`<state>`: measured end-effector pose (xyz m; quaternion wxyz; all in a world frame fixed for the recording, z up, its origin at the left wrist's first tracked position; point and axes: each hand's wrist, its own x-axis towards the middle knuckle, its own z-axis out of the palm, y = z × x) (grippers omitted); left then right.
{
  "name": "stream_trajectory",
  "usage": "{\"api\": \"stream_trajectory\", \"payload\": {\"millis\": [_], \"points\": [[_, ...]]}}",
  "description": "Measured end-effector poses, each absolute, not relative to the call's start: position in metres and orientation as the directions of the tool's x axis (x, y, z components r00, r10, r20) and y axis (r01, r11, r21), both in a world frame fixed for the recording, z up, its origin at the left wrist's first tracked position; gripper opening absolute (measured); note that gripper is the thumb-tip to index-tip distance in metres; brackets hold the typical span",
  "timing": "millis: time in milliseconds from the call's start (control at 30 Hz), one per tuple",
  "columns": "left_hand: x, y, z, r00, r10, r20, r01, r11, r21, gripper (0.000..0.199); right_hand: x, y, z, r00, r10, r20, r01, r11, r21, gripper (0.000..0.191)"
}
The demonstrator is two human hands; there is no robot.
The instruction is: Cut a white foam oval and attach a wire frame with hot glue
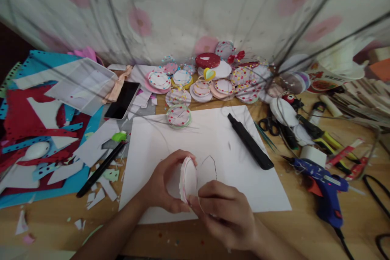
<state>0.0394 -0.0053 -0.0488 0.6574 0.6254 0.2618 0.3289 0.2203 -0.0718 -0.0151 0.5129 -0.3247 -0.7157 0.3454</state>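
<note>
Gripping a pale, ragged-edged disc (189, 178) and thin looped strand (215, 166): hands (227, 211).

The white sheet (210, 134) leaves open room ahead of the left hand (163, 183) and right hand (228, 213), bounded on the right by a long black object (251, 143) lying aslant. Decorated discs (201, 88) block the far edge, a green-edged disc (178, 116) jutting onto the sheet. Rightward, the glue gun (324, 189) and pliers (332, 141) crowd the tabletop (300, 231); leftward, a black pen (100, 170) and phone (122, 100) lie between the sheet and piled scraps (27, 109).
</note>
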Motion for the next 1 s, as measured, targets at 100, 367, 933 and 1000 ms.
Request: {"api": "stream_trajectory", "payload": {"millis": [100,367,933,1000], "points": [[0.04,-0.006,-0.048,0.642,0.764,0.066,-0.101,-0.001,0.995,0.08,0.22,-0.072,-0.015,-0.264,0.817,0.512,0.104,0.552,-0.827,0.026],[0.04,-0.005,-0.046,0.632,0.768,0.104,-0.077,-0.071,0.994,0.079,0.221,-0.072,-0.016,-0.262,0.814,0.518,0.119,0.56,-0.82,0.027],[0.043,0.003,-0.049,0.496,0.841,0.217,-0.156,-0.16,0.975,0.082,0.225,-0.077,-0.024,-0.063,0.623,0.78,0.48,0.704,-0.523,0.037],[0.042,0.004,-0.051,0.491,0.856,0.159,-0.229,-0.05,0.972,0.086,0.227,-0.077,-0.026,0.149,0.556,0.817,0.502,0.67,-0.547,0.033]]}}
